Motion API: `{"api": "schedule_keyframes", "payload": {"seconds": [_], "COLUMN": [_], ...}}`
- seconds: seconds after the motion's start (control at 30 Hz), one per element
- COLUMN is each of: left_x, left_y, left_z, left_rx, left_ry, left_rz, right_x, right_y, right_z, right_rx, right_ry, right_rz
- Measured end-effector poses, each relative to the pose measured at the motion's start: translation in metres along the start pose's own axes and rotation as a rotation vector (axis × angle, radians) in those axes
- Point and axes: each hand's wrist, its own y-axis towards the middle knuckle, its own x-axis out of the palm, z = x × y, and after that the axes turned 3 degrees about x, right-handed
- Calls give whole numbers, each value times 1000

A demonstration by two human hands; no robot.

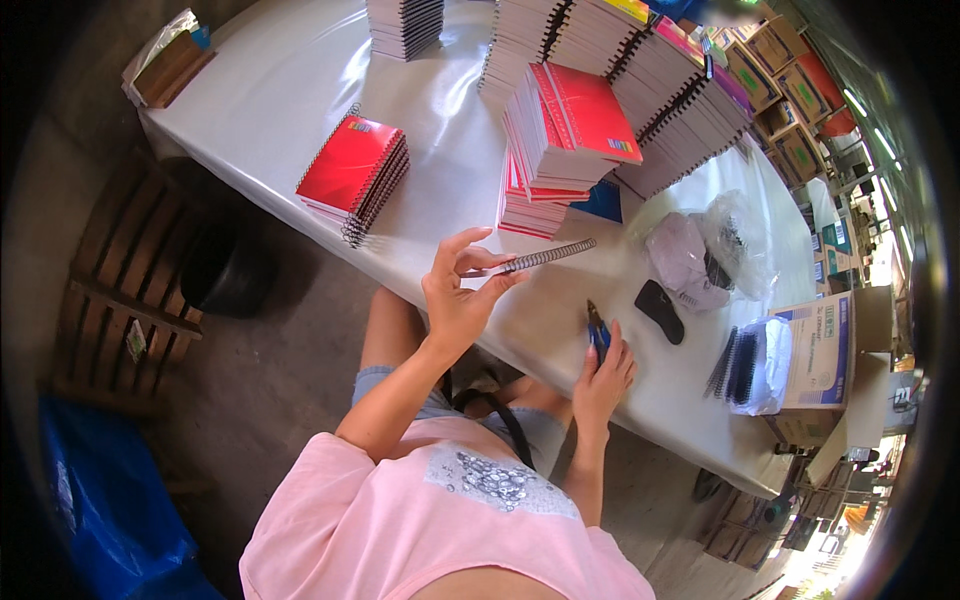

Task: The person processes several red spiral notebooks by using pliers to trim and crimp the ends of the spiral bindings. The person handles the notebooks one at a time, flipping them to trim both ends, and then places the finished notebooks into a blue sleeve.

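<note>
My left hand pinches a spiral-bound notebook between thumb and fingers, raised over the near edge of the table. It is turned almost edge-on, so its wire coil shows and its cover does not. My right hand is wrapped round the blue handles of a pair of pliers, whose jaws point away from me, close to the tabletop. A stack of red spiral notebooks lies to the left. Beyond my hands rises a taller pile of red-covered books with no coils visible.
Tall stacks of thick bound books stand at the back, with a dark notebook stack farther left. To the right are a clear plastic bag, a black object, black coils and a cardboard box on the white table.
</note>
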Motion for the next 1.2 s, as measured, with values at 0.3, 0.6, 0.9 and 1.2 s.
{"api": "schedule_keyframes", "payload": {"seconds": [0.3,0.6,0.9,1.2], "left_x": [-6,-7,-7,-37], "left_y": [-3,2,-3,17], "left_z": [-4,4,0,8], "left_rx": [253,420,322,-264], "left_ry": [239,330,176,-340], "left_rz": [31,78,141,350], "right_x": [-59,-51,-33,-14], "right_y": [19,20,5,13], "right_z": [-97,-100,-96,-18], "right_rx": [-317,-308,232,80], "right_ry": [439,501,1370,-256], "right_rz": [-104,-98,-720,-194]}}
